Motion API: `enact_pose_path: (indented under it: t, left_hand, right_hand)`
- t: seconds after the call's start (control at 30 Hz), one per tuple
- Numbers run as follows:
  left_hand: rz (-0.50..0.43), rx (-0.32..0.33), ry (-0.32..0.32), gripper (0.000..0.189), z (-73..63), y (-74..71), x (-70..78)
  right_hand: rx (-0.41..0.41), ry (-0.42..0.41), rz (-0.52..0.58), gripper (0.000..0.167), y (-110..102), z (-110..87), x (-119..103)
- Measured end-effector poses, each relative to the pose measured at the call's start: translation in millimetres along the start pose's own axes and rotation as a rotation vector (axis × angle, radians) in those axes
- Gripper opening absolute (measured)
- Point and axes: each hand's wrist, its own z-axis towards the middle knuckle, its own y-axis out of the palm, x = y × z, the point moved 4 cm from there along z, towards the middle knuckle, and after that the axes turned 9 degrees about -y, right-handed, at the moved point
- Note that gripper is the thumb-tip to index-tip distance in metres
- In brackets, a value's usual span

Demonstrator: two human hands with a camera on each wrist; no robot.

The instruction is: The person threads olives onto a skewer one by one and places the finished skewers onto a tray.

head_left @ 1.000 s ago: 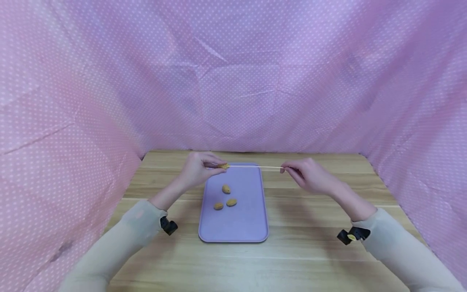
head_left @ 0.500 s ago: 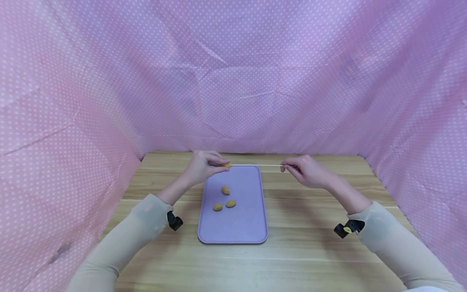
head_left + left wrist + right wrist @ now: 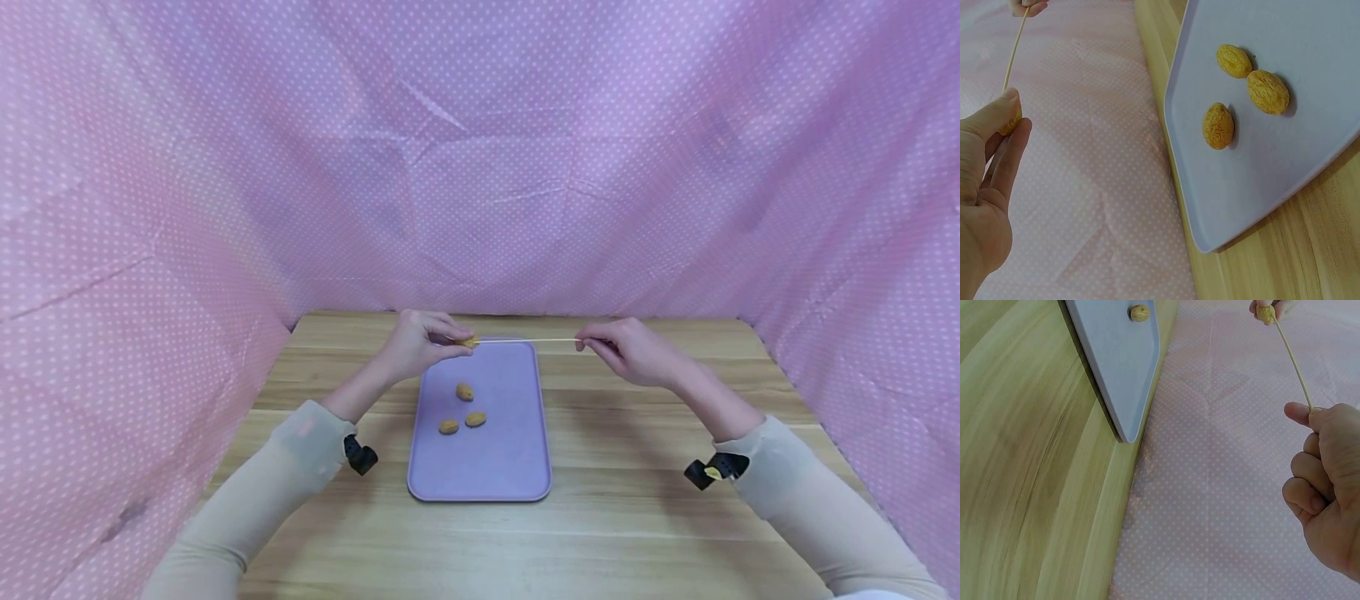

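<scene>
My left hand (image 3: 420,343) pinches a wrinkled yellow dried fruit (image 3: 1265,314) between thumb and fingertips, over the tray's far end in the head view. A thin wooden skewer (image 3: 525,340) runs level from this fruit to my right hand (image 3: 641,354). Thumb and index finger of the right hand pinch the skewer's other end, while its remaining fingers curl in, as the right wrist view shows. Whether the tip is inside the fruit, I cannot tell. Three more dried fruits, one of them (image 3: 1268,92) the largest in the left wrist view, lie on the lilac tray (image 3: 498,479).
The tray rests on a light wood-grain table (image 3: 615,517). Pink polka-dot cloth (image 3: 480,208) hangs behind the table and along both sides. A small black camera (image 3: 362,457) is strapped to the left wrist, another black camera (image 3: 705,473) to the right.
Compared with one second ago, both hands are slightly higher in the head view, and the left has shifted a little right with its fruit. The fruits on the tray stay put.
</scene>
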Motion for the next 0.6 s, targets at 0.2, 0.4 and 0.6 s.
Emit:
enact_pose_path:
  t: [0.2,0.4,0.6]
  left_hand:
    - [0.008,0.001,0.039,0.020,0.0,1.3,0.7]
    - [0.073,0.021,0.128,0.020,-0.4,3.7,2.5]
    - [0.063,0.014,0.153,0.020,0.1,3.8,3.8]
  right_hand:
    - [-0.014,0.008,0.022,0.022,0.5,-0.5,0.7]
    - [-0.075,0.029,0.094,0.023,0.5,-2.5,4.3]
    - [-0.053,0.024,0.072,0.023,1.9,-2.4,4.5]
